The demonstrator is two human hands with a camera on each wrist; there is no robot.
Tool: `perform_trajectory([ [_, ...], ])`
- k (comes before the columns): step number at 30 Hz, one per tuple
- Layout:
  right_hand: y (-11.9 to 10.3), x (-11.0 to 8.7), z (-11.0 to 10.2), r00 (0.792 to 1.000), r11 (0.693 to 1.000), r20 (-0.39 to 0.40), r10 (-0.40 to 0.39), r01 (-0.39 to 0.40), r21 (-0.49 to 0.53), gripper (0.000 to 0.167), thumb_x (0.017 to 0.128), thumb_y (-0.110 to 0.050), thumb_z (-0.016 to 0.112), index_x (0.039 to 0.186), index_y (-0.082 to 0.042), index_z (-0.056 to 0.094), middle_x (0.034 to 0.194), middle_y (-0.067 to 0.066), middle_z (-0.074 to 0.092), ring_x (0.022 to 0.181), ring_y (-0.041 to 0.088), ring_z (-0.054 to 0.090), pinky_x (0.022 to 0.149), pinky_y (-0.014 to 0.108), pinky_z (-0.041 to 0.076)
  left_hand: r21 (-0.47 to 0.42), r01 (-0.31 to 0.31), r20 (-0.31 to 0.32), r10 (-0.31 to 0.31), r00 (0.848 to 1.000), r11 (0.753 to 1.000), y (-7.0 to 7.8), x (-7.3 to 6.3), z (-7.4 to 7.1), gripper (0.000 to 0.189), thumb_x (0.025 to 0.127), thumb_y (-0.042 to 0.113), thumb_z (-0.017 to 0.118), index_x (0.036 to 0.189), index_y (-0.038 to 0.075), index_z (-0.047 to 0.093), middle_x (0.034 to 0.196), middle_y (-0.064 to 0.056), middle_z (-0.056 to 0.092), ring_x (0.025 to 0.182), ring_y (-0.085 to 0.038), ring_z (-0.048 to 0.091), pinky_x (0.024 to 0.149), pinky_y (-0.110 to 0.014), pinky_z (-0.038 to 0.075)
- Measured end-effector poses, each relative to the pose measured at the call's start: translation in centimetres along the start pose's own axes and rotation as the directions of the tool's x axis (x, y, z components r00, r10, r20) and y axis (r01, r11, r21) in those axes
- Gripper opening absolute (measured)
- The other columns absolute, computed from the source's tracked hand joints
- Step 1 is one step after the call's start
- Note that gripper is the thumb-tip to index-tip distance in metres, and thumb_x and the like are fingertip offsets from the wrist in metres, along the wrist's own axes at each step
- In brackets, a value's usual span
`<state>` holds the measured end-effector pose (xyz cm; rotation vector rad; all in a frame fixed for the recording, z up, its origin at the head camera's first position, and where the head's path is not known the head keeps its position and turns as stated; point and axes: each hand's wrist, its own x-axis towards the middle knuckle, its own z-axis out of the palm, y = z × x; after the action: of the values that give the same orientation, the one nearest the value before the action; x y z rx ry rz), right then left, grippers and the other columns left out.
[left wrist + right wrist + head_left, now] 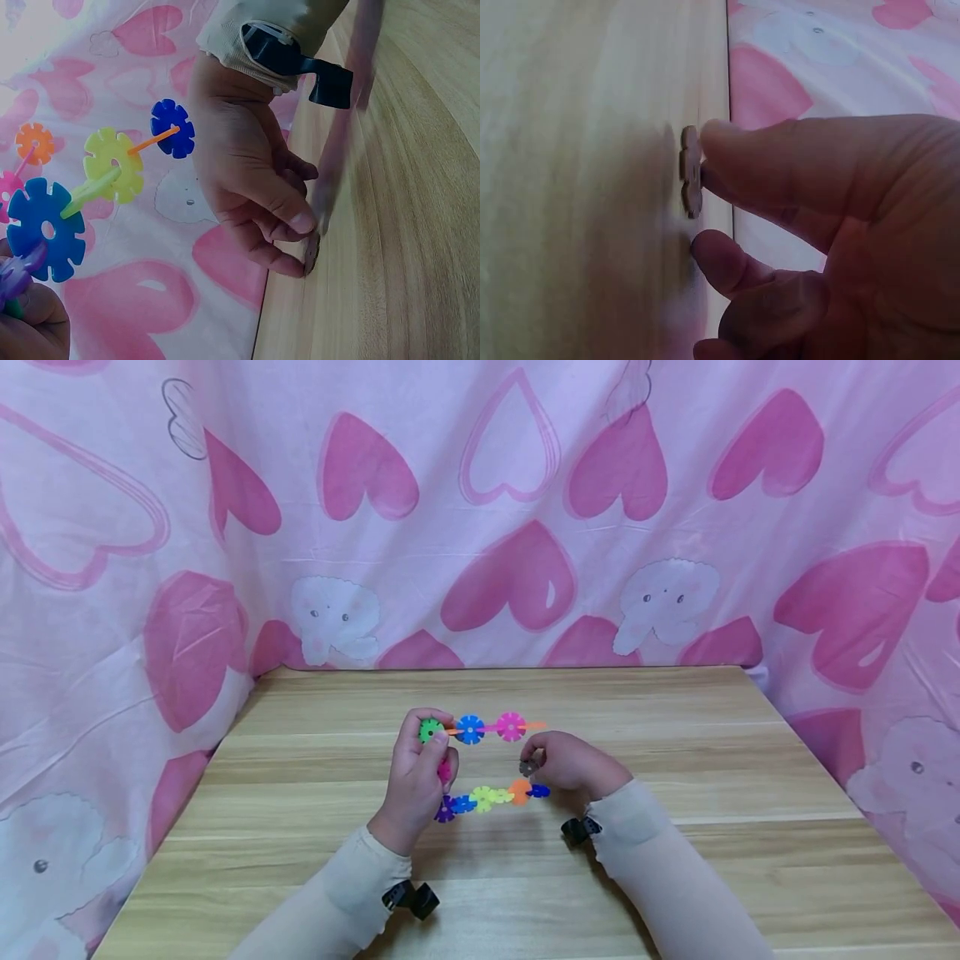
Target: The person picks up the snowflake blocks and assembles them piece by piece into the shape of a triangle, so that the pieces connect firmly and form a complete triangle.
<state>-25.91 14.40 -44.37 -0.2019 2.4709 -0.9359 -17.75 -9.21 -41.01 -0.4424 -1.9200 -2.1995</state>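
My left hand (411,781) grips a chain of notched plastic snowflake discs at its left bend. From the green disc (430,730) by my thumb, the upper arm runs right through a blue disc (470,729) and a pink disc (512,727) to an edge-on orange one. The lower arm passes a yellow disc (483,799) and an orange disc (520,792), ending in a dark blue disc (172,129). My right hand (576,763) pinches a single brown snowflake disc (691,172) between thumb and fingers, at the chain's open right side. My left fingers hide part of the bend.
Below the hands spreads a light wood-grain table (712,877). A pink curtain (420,552) with hearts and white cartoon animals hangs along its back and sides. Black camera mounts (411,899) sit on both wrists, over beige sleeves (667,860).
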Motion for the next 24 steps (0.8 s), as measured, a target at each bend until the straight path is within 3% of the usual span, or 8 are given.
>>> perform_trajectory([
  [6, -0.1, 0.0, 0.2, 0.999, 0.996, -0.024, 0.048, -0.050, -0.080, 0.022, 0.091, -0.002, 0.078, 0.103, -0.016, 0.066, 0.099, 0.005, 0.066, 0.095, 0.026, 0.060, 0.080, 0.036, 0.056, 0.004, 0.004, 0.004, -0.004, 1.000, 1.000, 0.0, 0.1, 0.0, 0.022, 0.112, 0.011, 0.040, 0.129, -0.002, 0.042, 0.081, -0.010, 0.049, 0.050, -0.015, 0.040, 0.048, -0.019, 0.038],
  [12, -0.1, -0.2, 0.0, 0.991, 0.991, -0.061, 0.119, -0.122, -0.048, 0.029, 0.086, -0.008, 0.086, 0.100, -0.013, 0.061, 0.094, 0.010, 0.063, 0.090, 0.027, 0.060, 0.069, 0.033, 0.054, 0.014, 0.005, -0.006, -0.005, 1.000, 1.000, 0.0, 0.1, 0.0, 0.019, 0.112, 0.011, 0.040, 0.127, 0.001, 0.044, 0.078, -0.008, 0.048, 0.050, -0.016, 0.040, 0.047, -0.019, 0.038],
  [15, -0.2, -0.2, -0.2, 0.995, 0.996, -0.056, 0.084, -0.083, 0.015, 0.026, 0.088, -0.008, 0.084, 0.100, -0.013, 0.062, 0.097, 0.009, 0.064, 0.090, 0.027, 0.060, 0.068, 0.033, 0.053, 0.021, 0.009, -0.019, -0.009, 1.000, 1.000, 0.1, 0.1, -0.1, 0.019, 0.112, 0.011, 0.040, 0.128, 0.002, 0.044, 0.080, -0.007, 0.049, 0.050, -0.016, 0.041, 0.047, -0.019, 0.039],
  [18, -0.4, -0.3, -1.0, 0.995, 0.991, -0.087, -0.044, 0.055, 0.124, 0.017, 0.093, -0.008, 0.078, 0.103, -0.013, 0.065, 0.098, 0.009, 0.066, 0.089, 0.027, 0.061, 0.073, 0.037, 0.055, 0.022, 0.013, -0.035, -0.013, 0.999, 1.000, 0.1, 0.0, -0.2, 0.019, 0.112, 0.011, 0.039, 0.128, 0.002, 0.044, 0.082, -0.008, 0.050, 0.051, -0.016, 0.042, 0.048, -0.019, 0.039],
  [20, -0.6, -0.7, -1.9, 0.974, 0.956, -0.146, -0.170, 0.199, 0.215, 0.014, 0.097, -0.008, 0.073, 0.110, -0.010, 0.067, 0.099, 0.011, 0.068, 0.086, 0.026, 0.064, 0.077, 0.042, 0.058, 0.024, 0.013, -0.047, -0.012, 0.999, 1.000, 0.1, 0.0, -0.2, 0.018, 0.112, 0.011, 0.039, 0.128, 0.002, 0.044, 0.084, -0.008, 0.050, 0.052, -0.015, 0.042, 0.049, -0.019, 0.040],
  [21, -0.8, -0.9, -2.3, 0.958, 0.925, -0.184, -0.221, 0.266, 0.272, 0.015, 0.099, -0.008, 0.071, 0.114, -0.008, 0.068, 0.101, 0.010, 0.069, 0.086, 0.025, 0.066, 0.079, 0.042, 0.060, 0.025, 0.008, -0.051, -0.007, 0.999, 1.000, 0.1, 0.0, -0.3, 0.019, 0.112, 0.011, 0.039, 0.128, 0.001, 0.043, 0.083, -0.009, 0.049, 0.052, -0.015, 0.042, 0.049, -0.019, 0.040],
  [23, -1.4, -1.7, -3.1, 0.916, 0.840, -0.264, -0.301, 0.386, 0.382, 0.020, 0.102, -0.004, 0.065, 0.122, -0.002, 0.067, 0.105, 0.010, 0.069, 0.085, 0.022, 0.068, 0.085, 0.040, 0.062, 0.022, -0.003, -0.057, 0.004, 0.998, 1.000, 0.0, 0.0, -0.3, 0.019, 0.112, 0.010, 0.038, 0.127, 0.000, 0.043, 0.083, -0.009, 0.050, 0.052, -0.015, 0.042, 0.049, -0.019, 0.040],
  [24, -1.7, -2.2, -3.4, 0.898, 0.782, -0.295, -0.327, 0.432, 0.448, 0.023, 0.103, -0.002, 0.062, 0.126, 0.002, 0.065, 0.106, 0.010, 0.068, 0.086, 0.021, 0.069, 0.086, 0.038, 0.063, 0.020, -0.007, -0.059, 0.008, 0.998, 1.000, 0.0, 0.1, -0.3, 0.019, 0.112, 0.010, 0.038, 0.127, 0.000, 0.043, 0.083, -0.009, 0.050, 0.052, -0.015, 0.042, 0.048, -0.019, 0.040],
])
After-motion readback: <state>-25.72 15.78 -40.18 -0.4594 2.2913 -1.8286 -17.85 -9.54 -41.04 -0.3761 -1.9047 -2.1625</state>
